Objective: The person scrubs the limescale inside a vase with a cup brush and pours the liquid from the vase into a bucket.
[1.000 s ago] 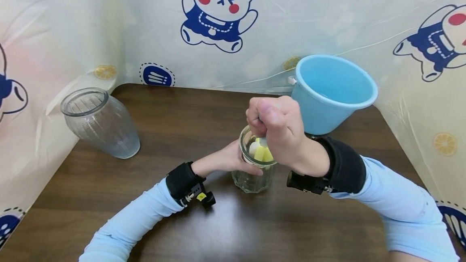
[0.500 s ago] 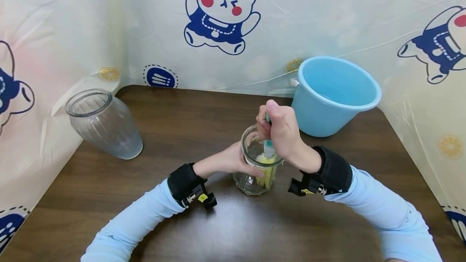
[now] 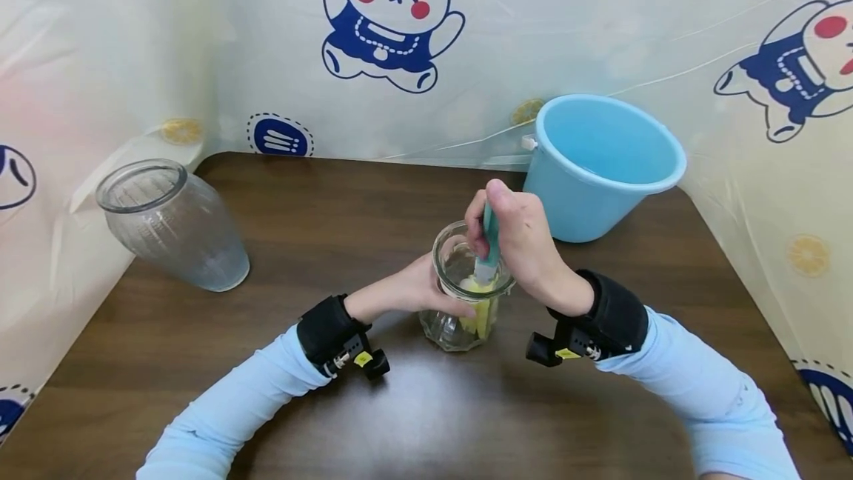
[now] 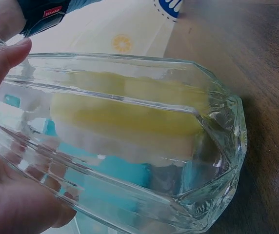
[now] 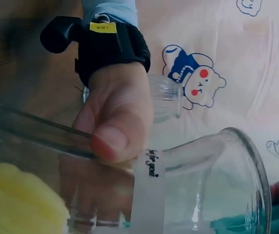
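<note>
In the head view my left hand (image 3: 426, 291) grips a clear faceted glass vase (image 3: 443, 330) around its neck, holding it tilted over the table. My right hand (image 3: 523, 239) is curled round the teal handle of a sponge bottle brush (image 3: 491, 232), thumb toward the handle's top. The brush reaches down through the vase's mouth. Its yellow and white sponge head (image 4: 129, 109) lies inside the glass in the left wrist view. From the right wrist, a white label with writing (image 5: 148, 195) shows on the neck beside my left thumb (image 5: 112, 139).
A larger ribbed glass vase (image 3: 183, 224) stands at the table's left. At the back right is a light blue bucket (image 3: 586, 210). The dark wooden table (image 3: 426, 421) meets a hanging printed sheet (image 3: 266, 43) behind and at both sides.
My right hand has come down with the brush, so its sponge head has gone from near the vase's mouth to deep inside. The left hand keeps its grip on the vase.
</note>
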A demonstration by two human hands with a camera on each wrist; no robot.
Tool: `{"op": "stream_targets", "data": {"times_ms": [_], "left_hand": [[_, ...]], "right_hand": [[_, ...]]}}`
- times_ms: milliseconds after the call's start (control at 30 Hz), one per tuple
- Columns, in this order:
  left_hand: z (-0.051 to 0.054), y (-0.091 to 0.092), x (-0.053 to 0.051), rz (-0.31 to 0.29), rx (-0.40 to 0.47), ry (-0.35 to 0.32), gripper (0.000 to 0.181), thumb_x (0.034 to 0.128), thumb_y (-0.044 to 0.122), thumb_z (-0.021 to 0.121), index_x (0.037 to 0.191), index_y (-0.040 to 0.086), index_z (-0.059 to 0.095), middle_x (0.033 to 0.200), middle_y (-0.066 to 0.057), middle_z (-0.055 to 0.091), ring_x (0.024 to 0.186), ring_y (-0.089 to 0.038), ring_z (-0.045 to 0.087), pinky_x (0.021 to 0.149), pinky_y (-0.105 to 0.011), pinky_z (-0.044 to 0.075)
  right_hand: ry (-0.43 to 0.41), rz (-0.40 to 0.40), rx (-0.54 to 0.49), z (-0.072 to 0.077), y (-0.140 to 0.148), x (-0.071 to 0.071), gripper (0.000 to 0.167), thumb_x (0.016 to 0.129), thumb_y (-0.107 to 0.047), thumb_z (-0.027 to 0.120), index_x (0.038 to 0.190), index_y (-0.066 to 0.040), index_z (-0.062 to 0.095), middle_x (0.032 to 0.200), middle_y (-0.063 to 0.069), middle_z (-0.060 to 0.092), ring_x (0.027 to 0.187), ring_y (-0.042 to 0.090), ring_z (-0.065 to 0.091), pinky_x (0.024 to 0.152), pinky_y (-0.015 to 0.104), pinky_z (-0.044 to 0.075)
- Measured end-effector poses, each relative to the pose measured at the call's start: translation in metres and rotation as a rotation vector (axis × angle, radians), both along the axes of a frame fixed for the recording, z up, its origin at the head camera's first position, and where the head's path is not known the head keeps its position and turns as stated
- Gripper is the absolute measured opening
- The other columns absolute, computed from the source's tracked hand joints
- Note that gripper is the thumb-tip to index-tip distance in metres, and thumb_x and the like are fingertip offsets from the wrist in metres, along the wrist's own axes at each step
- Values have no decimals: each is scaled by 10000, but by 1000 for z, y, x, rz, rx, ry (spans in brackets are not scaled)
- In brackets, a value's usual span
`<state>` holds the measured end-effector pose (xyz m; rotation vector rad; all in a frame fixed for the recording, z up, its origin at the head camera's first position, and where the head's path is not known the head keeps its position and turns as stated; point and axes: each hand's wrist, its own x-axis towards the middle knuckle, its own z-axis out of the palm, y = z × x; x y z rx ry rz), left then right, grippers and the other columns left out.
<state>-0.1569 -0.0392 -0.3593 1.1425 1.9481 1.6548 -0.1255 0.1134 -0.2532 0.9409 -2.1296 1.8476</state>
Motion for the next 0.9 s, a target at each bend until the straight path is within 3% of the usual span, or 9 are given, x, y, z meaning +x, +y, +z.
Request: {"op": "stream_targets", "data": {"times_ms": [133,233,400,633,767,900], "left_hand": [[0,1,1,-6,6,-4,761,662,-1,763,1271,28,307,1219,-115,475,1094,-211,482,950,-392,395],[1,2,2,10,-2,-6,757,648,-11,770,1248,11,309,1218,-127,474,1088,-199,480,951,-356,390],[4,2,3,39,-14,4,775,626,-7,789,1242,5,319,1196,-123,469,1059,-173,476,936,-311,388],[4,2,4,39,3,-47,842,621,-35,781,1304,13,290,1206,-115,441,1063,-172,467,951,-312,377],[3,2,4,47,15,-34,875,614,-35,788,1329,19,286,1239,-116,439,1097,-177,459,978,-324,360],[2,2,4,47,10,-17,860,613,-28,791,1321,20,305,1234,-113,450,1094,-172,459,973,-316,363]], "right_hand": [[0,5,-102,3,2,0,542,971,-368,246,565,-51,412,453,39,342,375,191,328,387,301,295],[-26,36,-201,14,0,-4,535,967,-396,247,538,-98,360,422,13,285,338,191,265,353,307,249],[-108,98,-319,46,-3,-14,541,946,-459,286,509,-145,337,404,-14,250,335,147,178,337,301,160],[-150,87,-412,86,0,-22,547,967,-390,135,507,-156,314,409,-47,239,358,107,159,381,274,98],[-241,100,-533,94,8,-24,552,968,-411,121,522,-119,264,415,-43,213,354,84,184,396,263,83],[-372,119,-675,89,14,-23,585,963,-456,147,514,-94,248,407,-21,206,350,101,179,395,263,83]]}}
